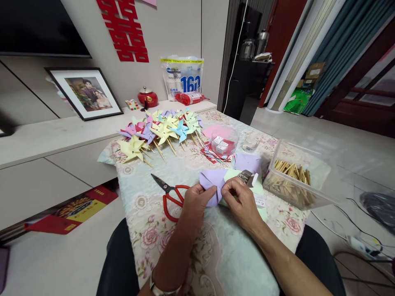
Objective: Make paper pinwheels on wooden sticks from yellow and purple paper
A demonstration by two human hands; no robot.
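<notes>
Purple paper (pixel 212 177) sits between left fingers (pixel 210 193), clamped on its left, and right fingers (pixel 230 184), pinching its right side (long axis unclear).

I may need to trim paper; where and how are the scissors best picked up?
Likely by the red handle loops, coming from the person's side: the scissors lie flat, loops towards the person and blades pointing away. The left hand is close beside them.
</notes>
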